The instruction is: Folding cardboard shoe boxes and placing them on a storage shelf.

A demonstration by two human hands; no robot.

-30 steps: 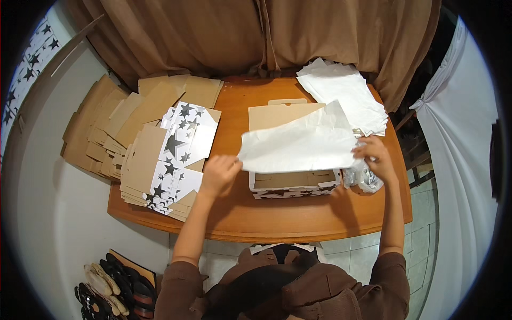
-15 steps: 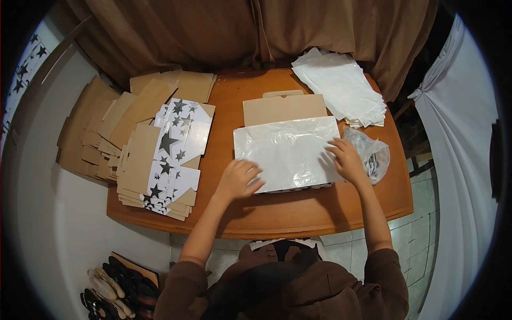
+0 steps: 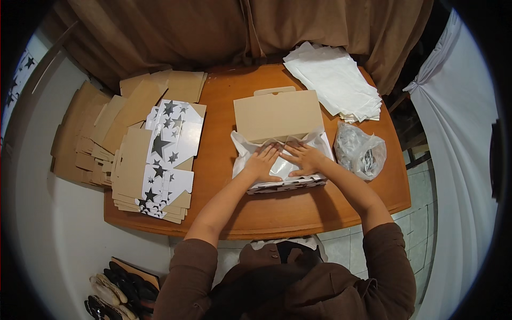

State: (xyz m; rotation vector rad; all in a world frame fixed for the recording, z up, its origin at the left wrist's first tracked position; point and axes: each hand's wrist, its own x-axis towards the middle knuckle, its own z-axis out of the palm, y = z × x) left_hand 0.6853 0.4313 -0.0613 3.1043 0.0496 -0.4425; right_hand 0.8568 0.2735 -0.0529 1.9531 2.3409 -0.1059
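An open cardboard box [image 3: 278,114] stands at the middle of the table, its brown lid raised at the back and its star-printed front facing me. White tissue paper [image 3: 242,151] lines it, pushed down inside, with creased edges standing up along the left and back. My left hand [image 3: 262,163] presses flat on the paper with fingers stretched out. Beside it my right hand [image 3: 305,159] lies palm down on the same sheet, fingers spread. The two hands' fingertips are close together near the box's back wall.
Flattened brown cardboard boxes [image 3: 129,176] are stacked at the left, with a star-printed one [image 3: 169,154] on top. White paper sheets [image 3: 336,77] lie at the back right. A clear plastic bag [image 3: 360,151] holding small items sits right of the box. Shoes [image 3: 120,288] stand on the floor, lower left.
The white paper lay flat across the box top; now it is pushed down into the box. Both hands have moved inward from the box's sides onto the paper.
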